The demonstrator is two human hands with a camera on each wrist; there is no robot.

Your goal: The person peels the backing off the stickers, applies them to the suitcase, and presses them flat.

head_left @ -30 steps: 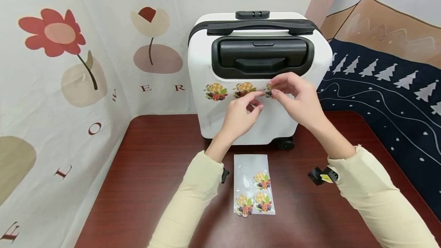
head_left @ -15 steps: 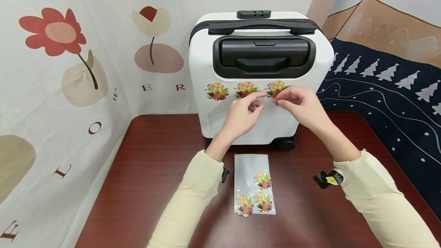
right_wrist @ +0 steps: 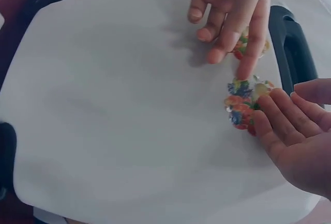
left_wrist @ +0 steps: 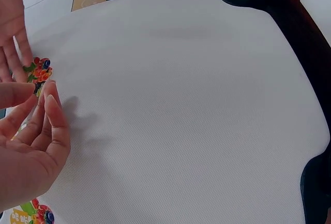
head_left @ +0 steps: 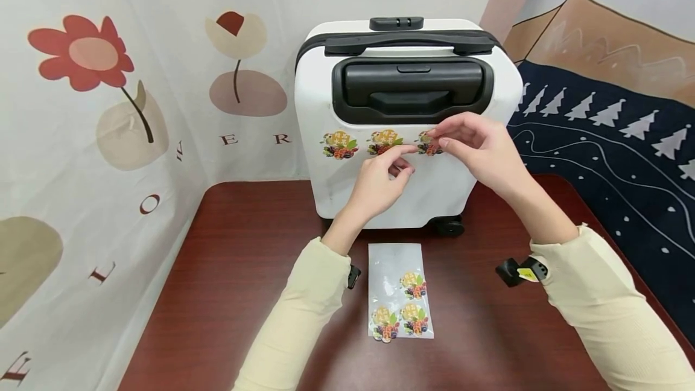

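Observation:
A white suitcase (head_left: 391, 186) carries a row of three fruit stickers below its black handle recess. The left sticker (head_left: 340, 145) is fully exposed; the middle sticker (head_left: 384, 139) is partly covered by my left hand (head_left: 380, 181). My left index fingertip touches the left edge of the right sticker (right_wrist: 241, 111), the other fingers loosely bent. On that sticker's right side rest the fairly straight fingertips of my right hand (head_left: 480, 146), hiding part of it. In the right wrist view, the right sticker lies against the suitcase shell beneath both hands' fingertips.
A clear sticker sheet (head_left: 393, 258) with three fruit stickers lies on the dark red table (head_left: 244, 270) before the suitcase. A black wheel (head_left: 449, 226) shows at the suitcase's lower right. Printed cloth (head_left: 163, 77) hangs behind and at both sides.
My right hand slid lower right off the right sticker, baring most of it, then came back up onto its right side. The left hand has stayed in place.

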